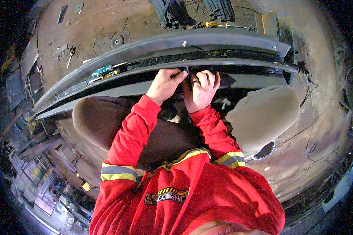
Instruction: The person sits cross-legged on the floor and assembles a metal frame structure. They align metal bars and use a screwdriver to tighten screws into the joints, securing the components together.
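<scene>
Red shirt nearest, one lettered chest badge. Left hand: thumb and fingers pinched on one small dark fitting, against a long grey metal channel. Right hand: fingers curled beside it, hold unclear. One teal-handled tool, two yellow-handled tools.

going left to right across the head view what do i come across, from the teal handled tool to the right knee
Teal-handled tool → left hand → right hand → right knee
</scene>
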Available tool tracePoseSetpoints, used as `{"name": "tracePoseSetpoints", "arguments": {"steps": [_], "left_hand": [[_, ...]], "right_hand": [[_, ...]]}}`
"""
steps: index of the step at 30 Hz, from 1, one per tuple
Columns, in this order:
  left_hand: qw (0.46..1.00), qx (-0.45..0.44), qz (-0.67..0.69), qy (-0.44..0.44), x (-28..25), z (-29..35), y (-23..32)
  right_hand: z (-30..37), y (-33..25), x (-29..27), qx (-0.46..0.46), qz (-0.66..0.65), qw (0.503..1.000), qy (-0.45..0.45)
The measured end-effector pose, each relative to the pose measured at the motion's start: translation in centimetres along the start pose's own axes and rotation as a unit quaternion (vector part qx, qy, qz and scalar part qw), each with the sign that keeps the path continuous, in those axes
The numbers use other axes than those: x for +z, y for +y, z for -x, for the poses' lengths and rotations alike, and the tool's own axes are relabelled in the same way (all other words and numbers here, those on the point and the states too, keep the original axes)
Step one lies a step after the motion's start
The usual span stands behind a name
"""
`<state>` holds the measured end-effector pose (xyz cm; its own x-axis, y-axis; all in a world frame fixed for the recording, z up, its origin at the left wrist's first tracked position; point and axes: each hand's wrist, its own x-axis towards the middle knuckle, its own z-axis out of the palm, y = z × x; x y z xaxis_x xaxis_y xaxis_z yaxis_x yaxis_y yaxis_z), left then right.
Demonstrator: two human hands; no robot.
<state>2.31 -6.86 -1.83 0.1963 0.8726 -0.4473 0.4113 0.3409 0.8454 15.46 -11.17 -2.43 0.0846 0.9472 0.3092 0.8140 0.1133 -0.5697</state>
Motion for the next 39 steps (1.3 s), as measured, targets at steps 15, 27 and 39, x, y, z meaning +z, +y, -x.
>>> {"name": "tracePoseSetpoints", "arguments": {"steps": [15, 27, 39], "left_hand": [[0.968, -0.062, -0.100, 0.223, 3.1, 0.5, 3.0], [0.999, -0.030, -0.033, -0.024, 0.1, 0.1, 1.2], [0.966, -0.092, -0.134, 0.200, 2.7, 0.2, 3.4]], "right_hand": [[0.0, 0.7, 0.3, -0.013, 0.080, 0.994, -0.078], [0.2, 0.9, 1.4, 0.008, -0.004, 1.000, 0.024], [-1.6, 0.6, -1.0, 0.059, -0.018, 0.988, -0.142]]}}
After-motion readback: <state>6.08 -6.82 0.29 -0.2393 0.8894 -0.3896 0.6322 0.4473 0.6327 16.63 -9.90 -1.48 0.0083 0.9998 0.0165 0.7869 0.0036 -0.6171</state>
